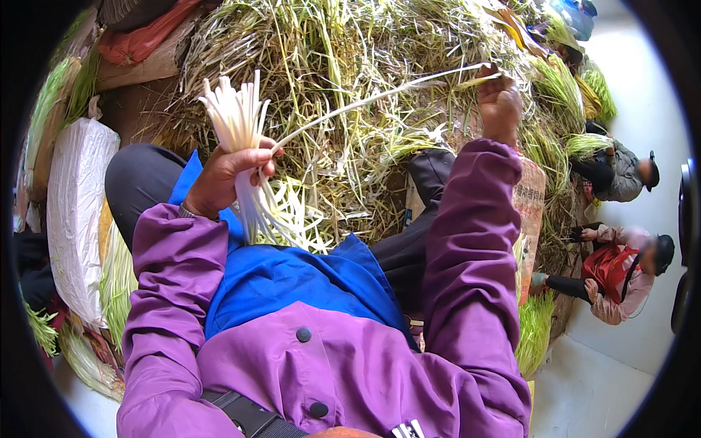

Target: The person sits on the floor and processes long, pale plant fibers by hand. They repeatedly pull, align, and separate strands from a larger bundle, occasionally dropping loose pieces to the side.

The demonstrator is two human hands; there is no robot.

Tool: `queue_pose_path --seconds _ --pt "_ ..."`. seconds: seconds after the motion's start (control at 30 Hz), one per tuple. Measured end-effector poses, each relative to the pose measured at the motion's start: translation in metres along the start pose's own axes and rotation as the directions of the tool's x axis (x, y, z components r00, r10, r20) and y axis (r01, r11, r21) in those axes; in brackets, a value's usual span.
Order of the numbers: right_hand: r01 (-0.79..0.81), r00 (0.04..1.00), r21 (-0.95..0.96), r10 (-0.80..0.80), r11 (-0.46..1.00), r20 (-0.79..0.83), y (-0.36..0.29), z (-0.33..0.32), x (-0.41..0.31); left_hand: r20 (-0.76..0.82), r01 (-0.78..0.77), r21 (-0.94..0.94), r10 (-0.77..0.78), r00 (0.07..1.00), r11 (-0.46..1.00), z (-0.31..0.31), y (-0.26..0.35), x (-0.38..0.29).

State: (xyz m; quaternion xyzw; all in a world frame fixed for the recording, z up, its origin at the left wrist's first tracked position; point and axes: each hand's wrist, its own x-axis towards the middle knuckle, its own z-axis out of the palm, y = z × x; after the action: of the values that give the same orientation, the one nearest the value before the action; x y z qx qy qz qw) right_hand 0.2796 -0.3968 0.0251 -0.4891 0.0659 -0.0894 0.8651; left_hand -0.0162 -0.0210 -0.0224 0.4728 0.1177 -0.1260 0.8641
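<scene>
In the head view, my left hand [235,172] is closed around a bundle of pale stalks [233,117], likely garlic shoots, whose white ends point up while the rest hangs towards my blue apron [285,279]. One long pale stalk [350,109] stretches from my left thumb and fingers across to my right hand [499,98], raised at the upper right. The right fingers pinch that stalk's far end together with a yellowish leaf strip [476,82]. Loose pale stalks [296,213] lie just beyond my lap, below the bundle.
A large heap of leaves and straw [378,55] spreads before me. At the left are a white wrapped bundle [79,219], green stalks [118,279] and a red bag [128,46]. A printed sack [530,213] stands right. Two people [624,169] sit farther right, near more green bundles [534,334].
</scene>
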Motion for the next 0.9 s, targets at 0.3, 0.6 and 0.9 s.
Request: queue_pose_path --seconds 0.3,0.6,0.9 --pt "0.019 0.914 -0.565 -0.243 0.825 -0.324 -0.048 -0.123 0.055 0.07 0.014 -0.036 -0.012 0.997 0.999 -0.024 0.003 -0.006" --pt "0.233 0.4 -0.862 0.764 0.45 0.507 0.075 0.054 -0.159 -0.102 0.021 0.091 -0.012 0.995 0.996 0.022 -0.002 0.005" --pt "0.048 0.312 -0.806 0.758 0.59 0.573 0.084 0.095 -0.201 -0.167 -0.074 0.001 0.073 0.983 0.997 -0.002 -0.007 0.004"
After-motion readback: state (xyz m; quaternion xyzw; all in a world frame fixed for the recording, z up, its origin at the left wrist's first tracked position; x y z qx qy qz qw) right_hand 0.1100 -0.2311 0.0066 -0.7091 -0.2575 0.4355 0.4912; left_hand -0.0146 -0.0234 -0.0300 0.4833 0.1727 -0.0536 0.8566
